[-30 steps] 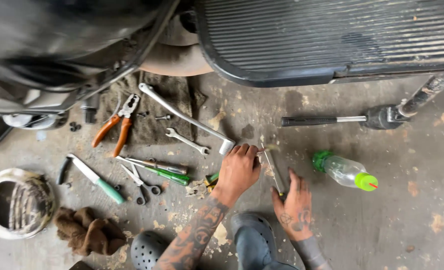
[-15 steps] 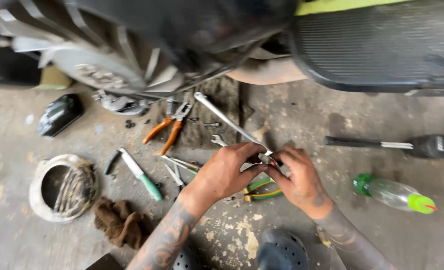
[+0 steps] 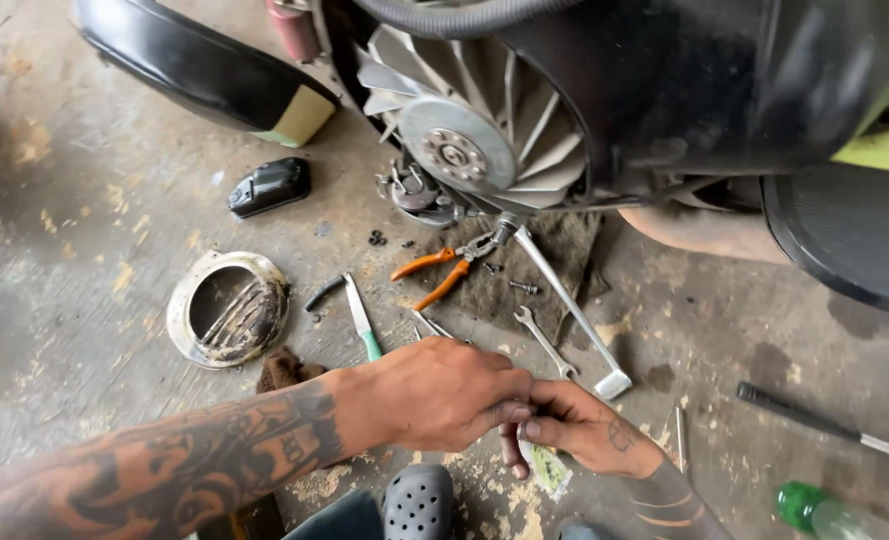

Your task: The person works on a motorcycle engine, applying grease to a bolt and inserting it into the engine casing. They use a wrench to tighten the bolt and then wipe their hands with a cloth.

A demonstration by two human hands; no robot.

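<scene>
Where the tattooed left hand point(image 3: 445, 392) and right hand point(image 3: 575, 428) meet fingertip to fingertip, both curled nearly closed, whatever they pinch is hidden between them. Just beyond them lie a small silver open-ended spanner point(image 3: 546, 342) and a long chrome lever point(image 3: 571, 312). Farther beyond are orange-handled pliers point(image 3: 443, 270) on a dark mat point(image 3: 555, 262), below the grey finned engine fan point(image 3: 465, 135).

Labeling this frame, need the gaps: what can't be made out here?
Head view only:
- What the left hand and right hand pinch: hidden by their fingers.
- Green-handled tool: its lower end is behind the left hand.
- Green bottle: cut by the bottom edge.
- Black rod: runs off the right edge.
- Small bits by the orange pliers: too small to identify.
</scene>
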